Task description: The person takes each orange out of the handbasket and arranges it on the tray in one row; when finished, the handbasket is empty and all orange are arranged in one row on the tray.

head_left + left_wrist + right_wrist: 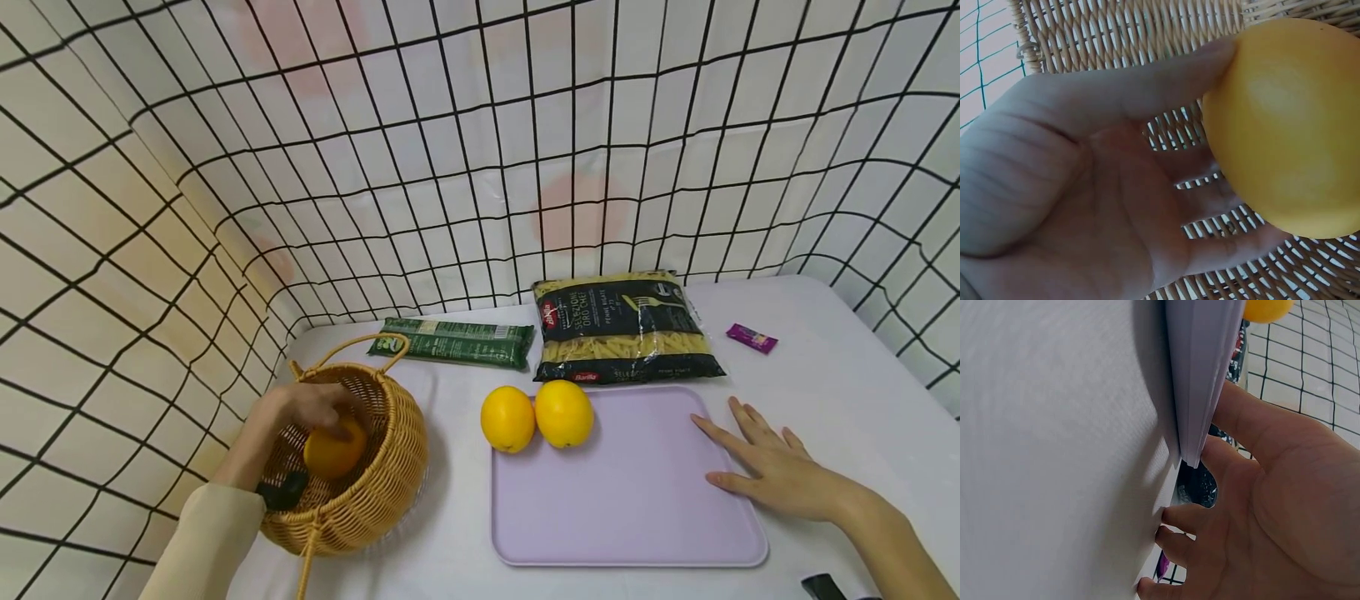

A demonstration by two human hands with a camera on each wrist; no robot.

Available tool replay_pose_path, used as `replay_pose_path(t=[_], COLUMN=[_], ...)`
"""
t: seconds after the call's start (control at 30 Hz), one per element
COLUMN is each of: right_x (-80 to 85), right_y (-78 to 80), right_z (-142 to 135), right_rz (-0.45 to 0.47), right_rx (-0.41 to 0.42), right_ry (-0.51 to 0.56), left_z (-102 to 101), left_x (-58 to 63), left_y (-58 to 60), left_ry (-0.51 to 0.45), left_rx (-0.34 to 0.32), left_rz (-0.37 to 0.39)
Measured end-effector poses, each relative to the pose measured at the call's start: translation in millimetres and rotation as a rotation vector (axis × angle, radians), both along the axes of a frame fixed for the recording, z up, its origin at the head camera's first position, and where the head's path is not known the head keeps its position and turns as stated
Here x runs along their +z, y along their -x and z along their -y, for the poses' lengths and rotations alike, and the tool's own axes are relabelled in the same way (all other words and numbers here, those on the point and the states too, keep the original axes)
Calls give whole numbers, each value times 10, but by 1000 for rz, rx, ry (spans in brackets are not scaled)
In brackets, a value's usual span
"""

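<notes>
Inside the round wicker basket (401, 454), my left hand (318, 408) holds an orange (330, 456). The left wrist view shows the thumb on one side of that orange (1291, 131) and the other fingers reaching around beneath it, over the woven wall. My right hand (783, 471) lies spread at the right edge of a lilac tray (630, 500). In the right wrist view its thumb and index finger touch the tray's rim (1200, 381), while other fingertips rest on the white tabletop. Two more oranges, one left (507, 419) and one right (564, 414), sit side by side at the tray's back left corner.
A bag of penne pasta (622, 329) lies behind the tray, with a long green packet (453, 342) to its left. A small purple packet (752, 337) is at the back right. Black wire mesh (487, 167) encloses the back and sides. The basket's handle (360, 340) stands up behind it.
</notes>
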State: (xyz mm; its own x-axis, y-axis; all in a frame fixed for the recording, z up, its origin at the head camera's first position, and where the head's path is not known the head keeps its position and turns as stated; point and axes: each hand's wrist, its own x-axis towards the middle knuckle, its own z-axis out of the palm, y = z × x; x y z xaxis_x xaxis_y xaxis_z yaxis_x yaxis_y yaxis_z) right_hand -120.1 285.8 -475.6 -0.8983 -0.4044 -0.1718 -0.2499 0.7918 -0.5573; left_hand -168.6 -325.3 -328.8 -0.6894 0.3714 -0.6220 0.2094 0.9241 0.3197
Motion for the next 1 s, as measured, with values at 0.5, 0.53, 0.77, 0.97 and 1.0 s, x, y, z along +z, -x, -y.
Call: replay_pose_path(t=[0.5,0.53,0.77,0.97,1.0], right_x=[2,1,-5,-2,-1], right_y=[-6,-7,-12,-18,-19], right_z=[-8,-9,-10,-11,-12], right_rz=[-3,-2,-4,-17,-19], right_rx=[5,5,6,13,13], right_ry=[7,8,10,2,1], left_z=[41,49,65,50,46], left_x=[-27,-33,-31,-28,-33], left_y=[37,42,37,19,19], left_ry=[-100,-120,-135,-97,-101], left_rx=[65,61,-3,9,14], left_rz=[105,98,22,56,61])
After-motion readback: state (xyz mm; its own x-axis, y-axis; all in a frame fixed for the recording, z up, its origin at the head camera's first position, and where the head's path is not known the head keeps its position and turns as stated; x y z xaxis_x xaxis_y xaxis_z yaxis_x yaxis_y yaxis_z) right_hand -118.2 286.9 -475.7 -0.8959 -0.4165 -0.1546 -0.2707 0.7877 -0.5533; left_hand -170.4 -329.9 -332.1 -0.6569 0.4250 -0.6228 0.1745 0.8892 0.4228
